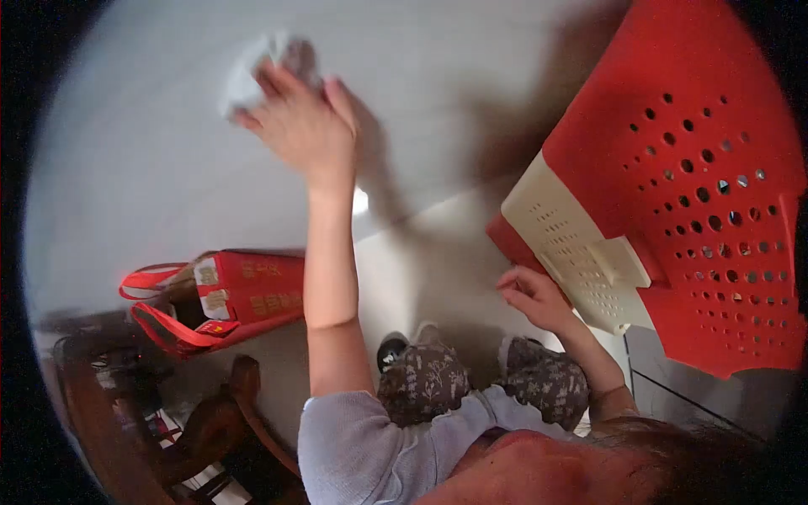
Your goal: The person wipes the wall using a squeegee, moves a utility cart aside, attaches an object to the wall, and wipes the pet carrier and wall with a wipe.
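Observation:
My left hand (pixel 307 126) is stretched out with its palm pressed on a crumpled white cloth (pixel 252 80), against a smooth pale surface (pixel 168 168). The cloth is blurred and partly hidden by my fingers, with a greyish patch on one side. My right hand (pixel 539 299) hangs lower down, with loosely bent fingers and a gap between thumb and forefinger. Nothing shows in it. Just beside it stands a large red plastic item with rows of round holes (pixel 715 168). A cream perforated panel (pixel 564 236) forms part of it.
A red gift bag (pixel 261 290) with printed characters lies on its side below my left forearm. Dark carved wooden furniture (pixel 202 429) fills the lower left corner. My bent knees in patterned trousers (pixel 425 379) are below. A floor tile seam (pixel 673 396) shows lower right.

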Available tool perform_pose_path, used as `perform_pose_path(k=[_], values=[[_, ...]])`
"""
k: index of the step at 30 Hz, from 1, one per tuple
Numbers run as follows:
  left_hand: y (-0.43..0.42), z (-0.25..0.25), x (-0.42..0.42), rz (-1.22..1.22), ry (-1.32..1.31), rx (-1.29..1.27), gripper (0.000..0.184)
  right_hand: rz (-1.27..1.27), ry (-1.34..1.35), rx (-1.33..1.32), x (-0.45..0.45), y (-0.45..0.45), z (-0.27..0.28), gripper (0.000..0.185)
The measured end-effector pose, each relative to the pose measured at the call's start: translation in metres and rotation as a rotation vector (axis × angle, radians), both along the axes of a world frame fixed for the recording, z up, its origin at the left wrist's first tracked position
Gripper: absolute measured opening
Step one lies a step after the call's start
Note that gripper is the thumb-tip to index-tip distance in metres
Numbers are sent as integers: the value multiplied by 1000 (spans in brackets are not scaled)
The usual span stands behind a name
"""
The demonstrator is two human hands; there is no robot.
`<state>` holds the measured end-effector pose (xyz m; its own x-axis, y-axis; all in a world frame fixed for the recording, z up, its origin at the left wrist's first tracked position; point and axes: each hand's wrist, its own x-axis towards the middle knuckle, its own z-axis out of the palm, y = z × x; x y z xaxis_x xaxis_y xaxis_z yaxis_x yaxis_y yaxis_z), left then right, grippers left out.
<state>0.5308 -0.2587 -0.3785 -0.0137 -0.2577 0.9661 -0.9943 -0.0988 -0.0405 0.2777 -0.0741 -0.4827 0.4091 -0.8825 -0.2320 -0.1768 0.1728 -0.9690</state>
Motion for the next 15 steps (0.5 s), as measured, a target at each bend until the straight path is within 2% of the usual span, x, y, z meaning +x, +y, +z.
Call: perform_pose_path(k=[1, 5, 7, 8, 9, 10, 13, 15], values=[[-6, 11, -6, -35, 25, -159, 41, 8, 63, 39, -1, -1, -8, 17], [-16, -5, -20, -192, 54, 14, 34, 33, 86, 61, 5, -1, -8, 16], [-20, -29, -23, -601, -9, -138, 22, -10, 169, 50, 7, 1, 9, 13], [-16, -47, -26, -689, 87, -78, 27, -15, 200, 71, 6, 5, 19, 13], [-7, -68, -32, -782, 185, -26, 33, -57, 310, -170, 1, 13, 32, 11], [6, -88, -43, -976, 438, 78, 33, -86, 418, -415, -4, 20, 45, 9], [55, -114, -80, -1428, 1123, 461, 35, -380, 550, -679, -26, 63, 75, 5], [67, -118, -108, -1646, 1240, 445, 38, -615, 649, -797, -34, 85, 86, 3]])
